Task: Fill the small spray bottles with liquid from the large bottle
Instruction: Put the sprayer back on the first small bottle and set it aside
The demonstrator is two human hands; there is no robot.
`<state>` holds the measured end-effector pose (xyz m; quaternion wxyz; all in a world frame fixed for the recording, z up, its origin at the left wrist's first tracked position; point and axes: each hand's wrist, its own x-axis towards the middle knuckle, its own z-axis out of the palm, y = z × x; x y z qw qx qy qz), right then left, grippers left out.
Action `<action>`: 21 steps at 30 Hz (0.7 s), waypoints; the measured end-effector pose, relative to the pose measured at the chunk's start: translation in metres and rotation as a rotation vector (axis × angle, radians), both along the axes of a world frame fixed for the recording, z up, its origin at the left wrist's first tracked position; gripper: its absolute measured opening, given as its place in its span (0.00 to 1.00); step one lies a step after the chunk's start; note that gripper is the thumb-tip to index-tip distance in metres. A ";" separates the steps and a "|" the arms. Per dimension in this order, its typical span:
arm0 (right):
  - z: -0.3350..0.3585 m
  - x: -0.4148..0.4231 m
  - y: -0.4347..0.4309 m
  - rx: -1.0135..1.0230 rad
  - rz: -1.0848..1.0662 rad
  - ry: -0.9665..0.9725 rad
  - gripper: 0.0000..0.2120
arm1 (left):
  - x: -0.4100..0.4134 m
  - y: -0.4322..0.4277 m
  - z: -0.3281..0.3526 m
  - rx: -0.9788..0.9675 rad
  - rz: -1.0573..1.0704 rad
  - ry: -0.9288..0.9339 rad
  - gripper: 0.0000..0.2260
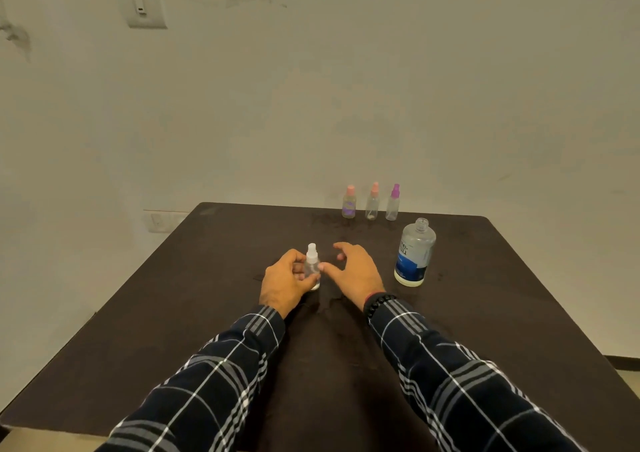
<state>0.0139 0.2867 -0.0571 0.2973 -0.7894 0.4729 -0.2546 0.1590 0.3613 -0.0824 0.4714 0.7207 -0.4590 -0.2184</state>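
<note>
The clear spray bottle (pixel 312 266) with the white top stands upright near the middle of the dark table (pixel 173 295). The person's left hand (pixel 285 283) comes in from 8 o'clock, with its fingers curled round the bottle's body. The right hand (pixel 356 273) sits just beside it at 3 o'clock, holding nothing, fingers spread and loosely bent. Its thumb reaches toward the bottle's side, but contact cannot be told.

Farther out at 3 o'clock, well clear of the hands, stands the big bottle (pixel 414 252) with the blue label. Its neck is open with no cap on it. Three more spray bottles stand in a row at 1 o'clock by the table's far edge: two with pink tops (pixel 349 202) (pixel 373 202) and one with a purple top (pixel 393 203). All three have their tops on.

The held bottle looks to have its spray top on, so the likely next job is twisting that off. The main risks:

- **Slipping:** the bottle is small, smooth and light, so it could turn with the top under a loose grip, or slip and tip over.
- **Knocking the big bottle:** it is uncapped and stands on the right hand's side. A careless sweep of that arm or its beaded bracelet (pixel 379 302) could knock it and spill liquid across the table.
- **Pouring:** a wide mouth over a narrow neck invites overshoot. Liquid would run down the small bottle and over the fingers holding it, unless the big bottle is tipped slowly and held close.
</note>
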 end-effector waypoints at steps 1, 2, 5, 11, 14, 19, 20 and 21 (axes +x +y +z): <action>0.000 -0.012 0.000 -0.010 -0.058 -0.030 0.23 | -0.001 0.000 -0.001 -0.006 0.010 -0.001 0.13; 0.000 -0.026 0.000 -0.024 -0.131 -0.076 0.18 | -0.002 -0.001 -0.002 -0.010 0.018 -0.003 0.13; 0.000 -0.068 0.004 -0.052 -0.374 -0.128 0.17 | -0.009 -0.005 -0.007 -0.027 0.039 -0.002 0.14; -0.001 -0.120 -0.008 0.130 -0.603 -0.051 0.33 | -0.030 -0.023 0.001 -0.015 0.006 -0.053 0.15; -0.004 -0.129 -0.024 0.128 -0.622 -0.178 0.42 | -0.041 -0.041 0.010 -0.013 -0.024 -0.048 0.16; -0.004 -0.127 -0.046 0.144 -0.404 -0.320 0.48 | -0.054 -0.080 0.029 -0.037 -0.098 -0.094 0.16; -0.005 -0.127 -0.049 0.136 -0.380 -0.326 0.46 | -0.056 -0.089 0.033 -0.039 -0.118 -0.104 0.17; -0.005 -0.125 -0.051 0.132 -0.359 -0.334 0.45 | -0.059 -0.097 0.037 -0.043 -0.134 -0.111 0.17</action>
